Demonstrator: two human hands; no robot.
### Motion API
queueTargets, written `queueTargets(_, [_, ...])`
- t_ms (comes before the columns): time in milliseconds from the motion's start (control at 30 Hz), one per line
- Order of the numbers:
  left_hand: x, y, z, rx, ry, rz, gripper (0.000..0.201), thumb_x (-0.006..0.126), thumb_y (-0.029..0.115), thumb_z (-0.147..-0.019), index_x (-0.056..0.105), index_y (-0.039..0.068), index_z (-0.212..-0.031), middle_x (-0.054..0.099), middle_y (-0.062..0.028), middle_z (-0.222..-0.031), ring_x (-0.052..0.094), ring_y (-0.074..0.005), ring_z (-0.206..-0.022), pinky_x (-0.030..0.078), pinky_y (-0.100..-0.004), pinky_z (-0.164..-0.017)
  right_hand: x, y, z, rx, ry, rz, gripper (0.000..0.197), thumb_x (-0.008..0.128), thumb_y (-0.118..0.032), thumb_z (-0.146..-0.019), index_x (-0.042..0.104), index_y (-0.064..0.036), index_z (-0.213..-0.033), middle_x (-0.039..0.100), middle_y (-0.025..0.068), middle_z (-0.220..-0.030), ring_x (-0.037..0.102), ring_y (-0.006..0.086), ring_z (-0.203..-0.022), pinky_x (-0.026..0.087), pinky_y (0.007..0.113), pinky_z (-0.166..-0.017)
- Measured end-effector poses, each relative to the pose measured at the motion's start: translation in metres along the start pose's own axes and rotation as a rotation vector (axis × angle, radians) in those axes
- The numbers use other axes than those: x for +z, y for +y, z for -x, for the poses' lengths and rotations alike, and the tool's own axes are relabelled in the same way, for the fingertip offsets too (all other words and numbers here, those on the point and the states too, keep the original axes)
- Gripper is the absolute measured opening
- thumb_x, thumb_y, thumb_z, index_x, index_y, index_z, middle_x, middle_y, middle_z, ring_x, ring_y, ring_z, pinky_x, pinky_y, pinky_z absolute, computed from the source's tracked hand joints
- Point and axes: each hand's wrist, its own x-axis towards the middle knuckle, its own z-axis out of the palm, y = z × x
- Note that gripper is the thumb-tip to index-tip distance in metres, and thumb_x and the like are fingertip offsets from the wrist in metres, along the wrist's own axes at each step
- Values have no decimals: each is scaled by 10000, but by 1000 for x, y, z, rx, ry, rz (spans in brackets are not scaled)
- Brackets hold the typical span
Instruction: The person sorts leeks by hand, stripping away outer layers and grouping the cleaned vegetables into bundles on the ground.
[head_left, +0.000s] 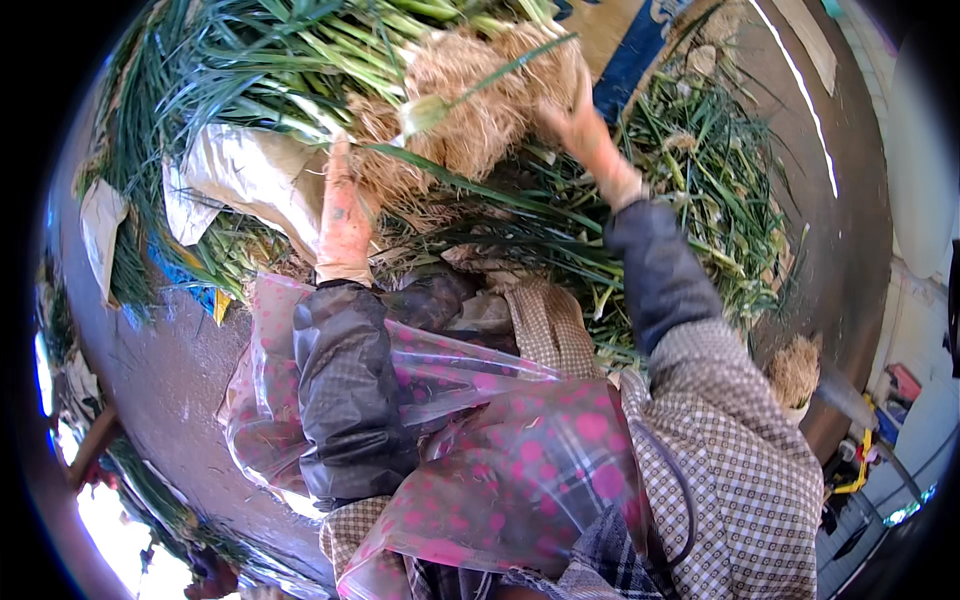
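A thick bunch of leafy green stalks (pixel 350 60), with long pale stems and a mat of stringy brown roots (pixel 465 100), lies across the top of the view. They look like green garlic or leeks. My left hand (pixel 347 215) presses against the near side of the bunch, its thumb along the stems and the other fingers hidden behind roots. On the right, my right hand (pixel 588 140) clasps the root end, its fingertips partly out of sight among the roots. One loose stalk with a pale bulb (pixel 424 115) rests on top of the roots.
White sacking (pixel 255 175) lies under the leaves at left. Loose leaves and trimmings (pixel 700 190) are heaped to the right, beside a tan and blue sack (pixel 615 40). A pink-dotted clear plastic apron (pixel 520 470) covers my lap. Another root clump (pixel 795 370) is near my right elbow.
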Motion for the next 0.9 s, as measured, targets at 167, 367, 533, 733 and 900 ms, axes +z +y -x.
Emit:
queueTargets(167, [-5, 9, -10, -122, -63, 27, 489, 487, 374, -969, 430, 87, -1362, 550, -96, -1287, 533, -237, -1155, 413, -394, -1004, 63, 67, 140, 224, -818, 1011, 1121, 632, -704, -679, 183, -51, -1472, 401, 164, -1417, 361, 294, -1330, 199, 547, -1092])
queueTargets(367, [-6, 24, -2, 19, 14, -505, 682, 588, 456, -897, 359, 77, -1415, 455, -104, -1377, 468, -259, -1228, 461, -481, -930, -12, 120, 208, 118, -1333, 1111, 192, 530, -226, -860, 593, -85, -973, 680, 116, -824, 669, 281, -748, 483, 408, -694])
queueTargets(533, [4, 53, 21, 258, 153, -975, 500, 638, 383, -881, 570, 7, -1202, 594, -127, -1161, 593, -230, -1000, 534, -350, -790, -220, 134, 286, 89, -1477, 1459, 202, 525, -204, -793, 708, -121, -808, 690, 109, -829, 662, 268, -766, 491, 422, -627])
queueTargets(733, [-46, 27, 24, 544, 239, -869, 319, 706, 238, -852, 650, -26, -1022, 664, -65, -870, 589, -127, -800, 497, -275, -727, -219, 30, 143, 876, -1402, 726, 729, 597, -599, -805, 526, -77, -1310, 494, 184, -1355, 514, 336, -1195, 426, 374, -970])
queueTargets(900, [-2, 28, 30, 951, 487, -1202, 412, 744, 282, -774, 618, 60, -1096, 629, -141, -1005, 632, -288, -884, 512, -369, -766, -88, -82, -35, -54, -267, 553, 664, 634, -296, -893, 351, 42, -1389, 422, 216, -1402, 481, 313, -1245, 376, 364, -1030])
